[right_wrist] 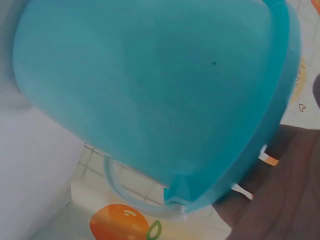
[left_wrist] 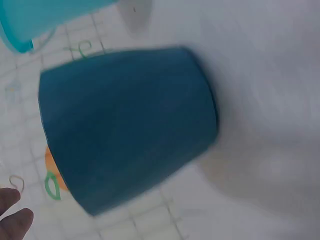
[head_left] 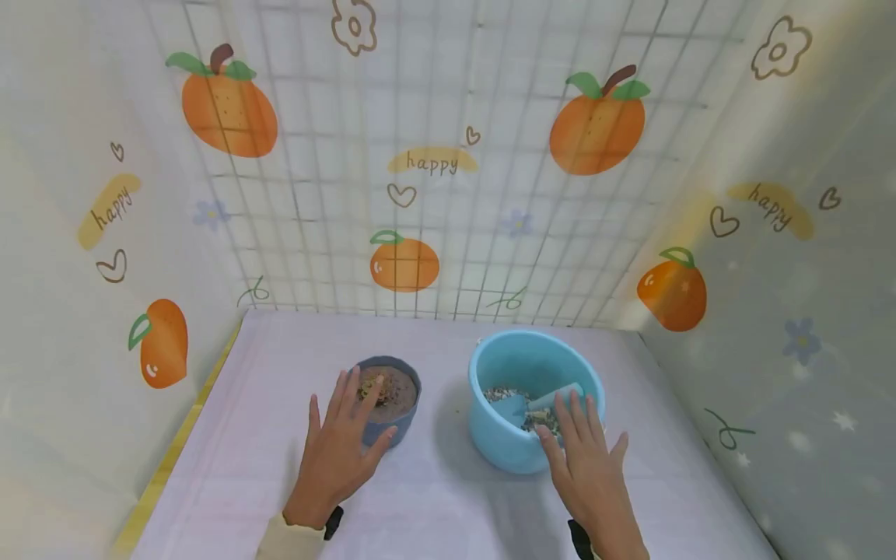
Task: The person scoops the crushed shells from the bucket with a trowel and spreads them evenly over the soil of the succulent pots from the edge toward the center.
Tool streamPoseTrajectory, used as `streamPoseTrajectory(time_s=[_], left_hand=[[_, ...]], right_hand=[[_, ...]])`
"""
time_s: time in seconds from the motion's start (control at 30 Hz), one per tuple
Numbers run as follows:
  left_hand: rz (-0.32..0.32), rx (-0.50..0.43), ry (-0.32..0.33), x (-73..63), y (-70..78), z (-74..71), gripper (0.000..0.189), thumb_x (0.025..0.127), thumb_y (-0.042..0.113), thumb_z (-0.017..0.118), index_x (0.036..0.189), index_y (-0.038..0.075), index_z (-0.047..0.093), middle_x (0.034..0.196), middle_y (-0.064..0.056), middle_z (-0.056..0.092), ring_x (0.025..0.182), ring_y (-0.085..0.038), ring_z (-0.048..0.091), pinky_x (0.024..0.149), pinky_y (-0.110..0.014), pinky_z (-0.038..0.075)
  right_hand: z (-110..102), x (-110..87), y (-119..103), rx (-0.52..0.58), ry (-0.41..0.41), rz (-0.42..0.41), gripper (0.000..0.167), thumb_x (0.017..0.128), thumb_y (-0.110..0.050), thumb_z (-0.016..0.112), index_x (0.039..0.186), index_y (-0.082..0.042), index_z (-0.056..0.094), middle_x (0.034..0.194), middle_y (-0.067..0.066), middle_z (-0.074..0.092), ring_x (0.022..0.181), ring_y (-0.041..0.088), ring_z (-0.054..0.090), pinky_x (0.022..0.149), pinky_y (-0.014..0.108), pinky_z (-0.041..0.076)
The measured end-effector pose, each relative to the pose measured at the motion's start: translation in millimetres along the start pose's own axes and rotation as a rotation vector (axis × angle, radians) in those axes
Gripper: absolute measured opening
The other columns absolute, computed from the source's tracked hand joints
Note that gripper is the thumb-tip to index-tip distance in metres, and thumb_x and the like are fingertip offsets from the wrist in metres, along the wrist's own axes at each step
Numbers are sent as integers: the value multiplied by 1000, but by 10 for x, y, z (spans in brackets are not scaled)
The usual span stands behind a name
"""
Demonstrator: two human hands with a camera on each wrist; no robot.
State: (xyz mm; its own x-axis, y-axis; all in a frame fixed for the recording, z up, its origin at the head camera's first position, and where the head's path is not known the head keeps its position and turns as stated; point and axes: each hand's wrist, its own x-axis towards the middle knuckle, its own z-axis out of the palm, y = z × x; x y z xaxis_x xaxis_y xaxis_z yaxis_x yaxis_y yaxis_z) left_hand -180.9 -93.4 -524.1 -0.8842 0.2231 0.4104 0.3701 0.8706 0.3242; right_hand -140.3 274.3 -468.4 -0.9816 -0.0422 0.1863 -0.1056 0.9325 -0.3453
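Observation:
My left hand (head_left: 338,460) is held with its fingers straight and spread over the near left side of a dark blue pot (head_left: 404,429). Brown soil (head_left: 399,389) fills the pot, with small yellow-green bits in its middle. Fingertips (left_wrist: 16,222) show beside the pot in the left wrist view. My right hand (head_left: 593,470) is spread, fingers straight, at the near right rim of a light blue bucket (head_left: 498,445); whether it touches the rim I cannot tell. Inside the bucket a light blue hand shovel (head_left: 553,397) lies on a speckled loose mix (head_left: 504,394).
Pot and bucket stand upright, side by side, on a white-covered table (head_left: 448,498). A patterned curtain (head_left: 448,101) over a wire grid closes off the back, and curtains hang at both sides. The bucket's carrying handle (right_wrist: 120,192) hangs down at its side.

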Motion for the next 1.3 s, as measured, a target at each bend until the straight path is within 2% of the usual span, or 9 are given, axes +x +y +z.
streamPoseTrajectory(time_s=[0.13,0.27,0.4,0.53,0.67,0.83,1.03,1.17,1.3], left_hand=[[32,-33,23,-17,146,58,76,104,66,45,167,26,29,173,-11,13,158,-33,11,115,-76,14],[64,-78,56,13,293,104,77,104,65,47,167,23,29,173,-9,13,157,-34,17,116,-72,21],[77,-191,49,78,475,98,79,104,64,50,168,22,27,173,-7,15,157,-32,17,117,-67,24],[82,-307,34,174,690,88,79,105,65,47,169,26,21,173,-4,14,157,-28,16,118,-63,26],[80,-373,24,290,890,124,78,105,65,45,169,29,19,172,-4,19,157,-26,19,115,-64,31],[49,-454,-9,436,1073,216,72,107,63,41,168,32,20,171,-3,24,154,-27,25,110,-68,36],[-33,-615,-75,560,1267,400,68,110,60,35,168,28,22,171,0,21,154,-26,26,107,-70,38],[-74,-649,-109,592,1353,555,66,110,61,33,168,32,22,172,-3,18,154,-28,25,108,-71,35],[-102,-672,-109,600,1388,675,63,111,57,35,168,34,22,172,-6,17,154,-32,25,108,-71,34]], right_hand=[[-55,5,-5,6,20,-24,71,113,-49,37,164,-1,26,168,27,17,154,51,6,101,89,-4],[-154,70,-15,12,64,-70,70,113,-47,40,163,2,29,165,32,21,152,54,11,108,83,11],[-311,191,-28,4,98,-94,71,113,-46,42,162,3,28,164,34,23,152,53,15,109,76,26],[-500,368,-75,-49,171,-120,69,110,-42,52,160,4,36,158,33,36,145,52,32,99,75,40],[-660,585,-103,-76,210,-169,59,107,-31,62,151,5,49,141,32,55,126,52,53,89,70,50],[-745,900,-95,-73,5,-150,53,107,-29,62,147,4,53,137,29,61,122,49,58,99,67,47],[-567,1264,-44,-95,-231,-132,46,105,-24,65,141,4,59,133,26,64,119,45,62,101,62,48],[-436,1373,0,-89,-321,-79,38,100,-19,70,131,2,67,127,21,68,111,40,66,95,60,52],[-332,1424,65,-65,-362,-14,29,93,-9,74,121,-1,71,118,15,71,101,33,67,87,58,55]])
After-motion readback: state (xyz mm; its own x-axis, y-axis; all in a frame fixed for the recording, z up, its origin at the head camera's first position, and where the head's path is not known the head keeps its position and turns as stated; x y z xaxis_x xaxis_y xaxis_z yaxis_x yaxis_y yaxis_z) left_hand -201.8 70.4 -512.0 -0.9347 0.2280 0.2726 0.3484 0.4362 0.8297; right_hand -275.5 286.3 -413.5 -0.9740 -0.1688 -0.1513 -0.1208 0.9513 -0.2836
